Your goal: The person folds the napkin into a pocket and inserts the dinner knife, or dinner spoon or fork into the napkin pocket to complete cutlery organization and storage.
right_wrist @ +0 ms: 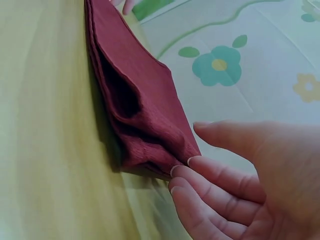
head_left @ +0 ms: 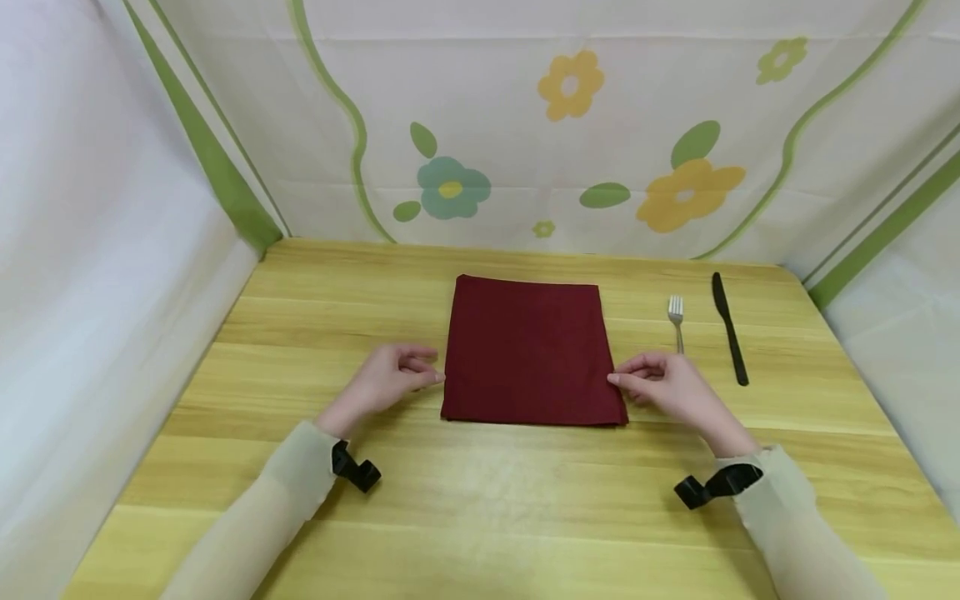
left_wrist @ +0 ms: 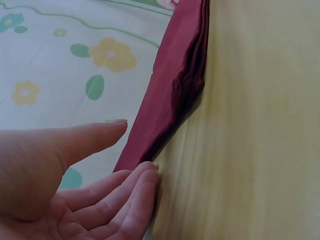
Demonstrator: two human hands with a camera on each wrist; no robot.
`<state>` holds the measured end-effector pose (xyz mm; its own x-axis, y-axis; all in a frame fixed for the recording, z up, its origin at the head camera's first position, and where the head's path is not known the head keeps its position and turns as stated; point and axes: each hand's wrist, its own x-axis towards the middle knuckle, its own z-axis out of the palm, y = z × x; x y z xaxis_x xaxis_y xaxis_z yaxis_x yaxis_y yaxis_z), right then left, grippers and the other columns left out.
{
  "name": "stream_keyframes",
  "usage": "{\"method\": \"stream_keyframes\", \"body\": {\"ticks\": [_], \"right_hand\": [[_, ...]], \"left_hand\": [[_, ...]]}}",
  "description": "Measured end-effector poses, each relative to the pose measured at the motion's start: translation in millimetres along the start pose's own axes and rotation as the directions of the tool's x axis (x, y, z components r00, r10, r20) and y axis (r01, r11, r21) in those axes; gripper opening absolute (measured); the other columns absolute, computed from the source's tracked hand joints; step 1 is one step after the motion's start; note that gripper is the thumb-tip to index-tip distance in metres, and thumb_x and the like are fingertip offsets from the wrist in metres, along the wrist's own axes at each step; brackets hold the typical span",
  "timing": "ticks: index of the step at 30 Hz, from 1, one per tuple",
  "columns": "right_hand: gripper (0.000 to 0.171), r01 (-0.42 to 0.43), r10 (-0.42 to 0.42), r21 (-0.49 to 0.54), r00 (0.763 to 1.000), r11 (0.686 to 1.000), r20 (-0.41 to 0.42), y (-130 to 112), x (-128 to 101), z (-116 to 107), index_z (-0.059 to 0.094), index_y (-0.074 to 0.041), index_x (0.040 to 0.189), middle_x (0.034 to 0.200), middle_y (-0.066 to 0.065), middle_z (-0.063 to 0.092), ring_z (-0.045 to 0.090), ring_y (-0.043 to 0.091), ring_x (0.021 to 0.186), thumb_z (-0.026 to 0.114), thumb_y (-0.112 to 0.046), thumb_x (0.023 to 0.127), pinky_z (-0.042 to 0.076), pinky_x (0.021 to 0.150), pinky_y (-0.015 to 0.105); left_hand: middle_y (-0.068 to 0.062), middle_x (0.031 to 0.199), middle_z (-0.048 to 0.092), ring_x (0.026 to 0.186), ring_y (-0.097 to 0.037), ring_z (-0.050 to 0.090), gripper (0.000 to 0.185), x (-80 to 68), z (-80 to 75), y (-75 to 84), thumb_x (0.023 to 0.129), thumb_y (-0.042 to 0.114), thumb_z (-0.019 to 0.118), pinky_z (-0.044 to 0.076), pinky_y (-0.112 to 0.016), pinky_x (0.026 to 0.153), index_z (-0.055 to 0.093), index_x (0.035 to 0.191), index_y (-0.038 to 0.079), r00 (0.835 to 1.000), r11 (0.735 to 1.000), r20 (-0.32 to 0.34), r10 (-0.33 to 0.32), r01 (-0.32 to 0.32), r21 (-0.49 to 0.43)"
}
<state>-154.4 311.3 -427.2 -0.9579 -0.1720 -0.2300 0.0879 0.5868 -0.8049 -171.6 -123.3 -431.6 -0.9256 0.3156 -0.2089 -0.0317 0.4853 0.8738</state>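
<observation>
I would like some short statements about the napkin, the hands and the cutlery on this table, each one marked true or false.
1. The dark red napkin lies folded flat on the wooden table. True.
2. The left hand holds the fork. False: its fingertips are at the napkin's left edge, and the fork lies untouched.
3. The right hand touches the napkin's right edge with its fingertips. True.
4. The black knife lies to the left of the napkin. False: it lies to the right, beyond the fork.
5. The fork rests on top of the napkin. False: it lies on the bare table beside it.
</observation>
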Motion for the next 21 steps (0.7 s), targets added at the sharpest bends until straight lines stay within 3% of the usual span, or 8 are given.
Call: {"method": "stream_keyframes", "body": {"ticks": [9, 16, 21], "right_hand": [[0.037, -0.021, 0.021, 0.000, 0.997, 1.000, 0.076, 3, -10, 7, 0.074, -0.001, 0.102, 0.079, 0.008, 0.071, 0.064, 0.023, 0.070, 0.078, -0.036, 0.092, 0.056, 0.061, 0.033], [0.025, 0.037, -0.033, -0.054, 0.997, 0.998, 0.073, 6, -11, 9, 0.074, -0.004, 0.093, 0.074, 0.005, 0.068, 0.060, 0.019, 0.063, 0.077, -0.029, 0.093, 0.050, 0.055, 0.028], [0.020, 0.028, -0.028, -0.001, 0.996, 1.000, 0.082, 7, -12, 7, 0.067, 0.000, 0.094, 0.076, 0.008, 0.070, 0.064, 0.020, 0.070, 0.072, -0.019, 0.097, 0.055, 0.060, 0.029]], "left_hand": [[-0.009, 0.083, 0.074, 0.075, -0.023, 0.071, 0.035, -6.6, 15.7, 3.7, 0.093, 0.019, 0.077, 0.060, -0.035, 0.068, 0.067, 0.117, -0.005, 0.988, 0.991, 0.129, -0.089, 0.101, -0.092], [-0.011, 0.079, 0.073, 0.069, -0.024, 0.071, 0.024, -9.1, 22.9, 9.1, 0.096, 0.013, 0.073, 0.060, -0.035, 0.064, 0.069, 0.110, -0.006, 0.988, 0.994, 0.145, -0.057, 0.069, -0.084], [-0.008, 0.078, 0.072, 0.068, -0.020, 0.069, 0.016, -9.2, 26.2, 10.0, 0.094, 0.007, 0.073, 0.059, -0.034, 0.063, 0.071, 0.104, -0.005, 0.991, 0.997, 0.126, -0.045, 0.053, -0.061]]}}
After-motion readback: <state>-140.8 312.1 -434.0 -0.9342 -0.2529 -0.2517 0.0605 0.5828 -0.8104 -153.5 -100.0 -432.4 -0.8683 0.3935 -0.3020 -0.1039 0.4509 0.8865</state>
